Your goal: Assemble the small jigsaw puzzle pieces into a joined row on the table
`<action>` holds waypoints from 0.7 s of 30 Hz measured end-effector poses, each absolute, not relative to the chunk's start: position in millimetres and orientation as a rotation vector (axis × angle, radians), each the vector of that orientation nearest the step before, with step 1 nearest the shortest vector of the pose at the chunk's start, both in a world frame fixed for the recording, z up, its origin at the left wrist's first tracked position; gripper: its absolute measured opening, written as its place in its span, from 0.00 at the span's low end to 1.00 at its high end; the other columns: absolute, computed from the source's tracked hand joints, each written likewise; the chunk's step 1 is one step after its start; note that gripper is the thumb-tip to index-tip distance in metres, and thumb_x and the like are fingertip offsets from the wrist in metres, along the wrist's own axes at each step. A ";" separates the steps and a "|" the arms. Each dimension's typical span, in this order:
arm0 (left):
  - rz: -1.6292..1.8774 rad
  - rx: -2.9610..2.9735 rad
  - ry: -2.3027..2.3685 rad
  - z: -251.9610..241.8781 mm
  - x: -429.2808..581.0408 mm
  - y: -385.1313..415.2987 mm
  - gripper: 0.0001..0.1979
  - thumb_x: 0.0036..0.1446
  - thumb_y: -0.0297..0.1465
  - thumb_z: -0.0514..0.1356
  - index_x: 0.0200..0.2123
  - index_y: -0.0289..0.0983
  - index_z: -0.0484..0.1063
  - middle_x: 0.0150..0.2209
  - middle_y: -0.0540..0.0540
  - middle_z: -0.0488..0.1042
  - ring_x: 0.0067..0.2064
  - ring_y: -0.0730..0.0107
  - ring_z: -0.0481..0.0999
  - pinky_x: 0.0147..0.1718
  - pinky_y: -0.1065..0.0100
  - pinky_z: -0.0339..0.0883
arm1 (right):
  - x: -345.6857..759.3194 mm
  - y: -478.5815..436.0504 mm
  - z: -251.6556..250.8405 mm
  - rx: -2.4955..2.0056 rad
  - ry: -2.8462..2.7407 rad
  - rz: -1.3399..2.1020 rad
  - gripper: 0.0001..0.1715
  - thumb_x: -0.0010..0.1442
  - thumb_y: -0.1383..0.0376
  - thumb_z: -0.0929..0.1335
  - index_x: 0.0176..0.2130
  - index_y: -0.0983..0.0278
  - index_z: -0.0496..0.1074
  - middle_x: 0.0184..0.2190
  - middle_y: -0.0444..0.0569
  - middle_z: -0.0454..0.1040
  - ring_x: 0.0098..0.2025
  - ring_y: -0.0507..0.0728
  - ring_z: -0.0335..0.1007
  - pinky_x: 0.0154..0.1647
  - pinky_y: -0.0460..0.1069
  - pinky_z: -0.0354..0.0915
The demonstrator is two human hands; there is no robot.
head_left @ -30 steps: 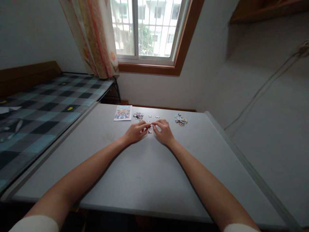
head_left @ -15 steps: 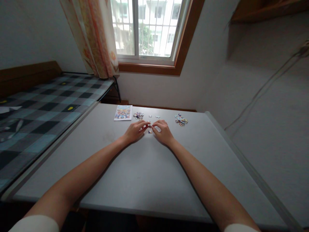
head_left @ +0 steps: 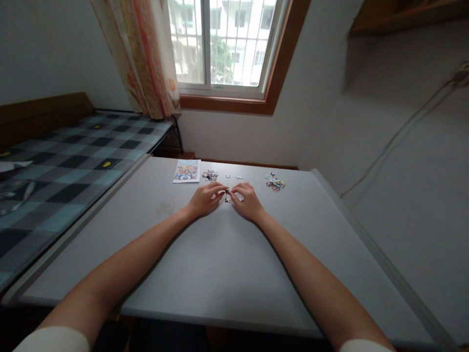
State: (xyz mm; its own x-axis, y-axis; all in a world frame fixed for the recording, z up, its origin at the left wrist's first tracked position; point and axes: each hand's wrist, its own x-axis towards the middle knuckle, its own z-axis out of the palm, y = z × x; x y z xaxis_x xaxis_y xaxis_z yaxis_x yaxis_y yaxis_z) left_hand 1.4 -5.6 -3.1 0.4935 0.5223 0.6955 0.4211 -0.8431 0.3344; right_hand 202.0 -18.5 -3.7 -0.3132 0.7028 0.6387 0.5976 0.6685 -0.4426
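At the far middle of the tabletop (head_left: 205, 274), the left grip (head_left: 205, 198) and the right grip (head_left: 249, 199) face each other, near together, wrists toward the near edge. Both grips are pinched, thumb against finger, on a small puzzle piece (head_left: 227, 191) located directly between the two sets of fingertips. The left grip bears on its left side, the right grip on its right side. Whether the item is a single piece or several joined cannot be told at this size; the fingers partly cover it.

Position of surrounding parts: a lower piece (head_left: 227, 200) lies just on the near side of the pinch point, between the hands. On the far side, two loose pieces, a left loose piece (head_left: 227, 176) and a right loose piece (head_left: 239, 177), lie side by side, apart from each other. A left pile (head_left: 210, 175) of pieces sits just beyond the left grip; a right pile (head_left: 275, 183) lies to the right of the right grip, clear of it. A printed picture sheet (head_left: 186, 171) lies flat beside the left pile, on its left. Left of the tabletop stands a bed (head_left: 73, 166) with a checked cover.
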 end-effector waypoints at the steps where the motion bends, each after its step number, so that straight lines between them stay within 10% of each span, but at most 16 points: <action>1: 1.272 2.602 0.834 -2.1 1.5 -6.9 0.11 0.62 0.28 0.57 0.47 0.36 0.73 0.41 0.45 0.75 0.30 0.80 0.73 0.30 0.77 0.69 | 202.2 -18.5 -3.6 -1.001 -2.021 0.149 0.08 0.61 0.66 0.67 0.30 0.61 0.73 0.32 0.48 0.75 0.40 0.58 0.66 0.47 0.56 0.61; 21: 1.257 2.719 0.786 -2.5 0.5 -3.7 0.13 0.61 0.24 0.56 0.47 0.37 0.75 0.38 0.45 0.76 0.34 0.76 0.75 0.33 0.74 0.69 | 202.0 -19.0 -2.7 -0.998 -2.017 0.145 0.07 0.60 0.67 0.67 0.30 0.61 0.73 0.33 0.48 0.75 0.41 0.58 0.66 0.46 0.56 0.61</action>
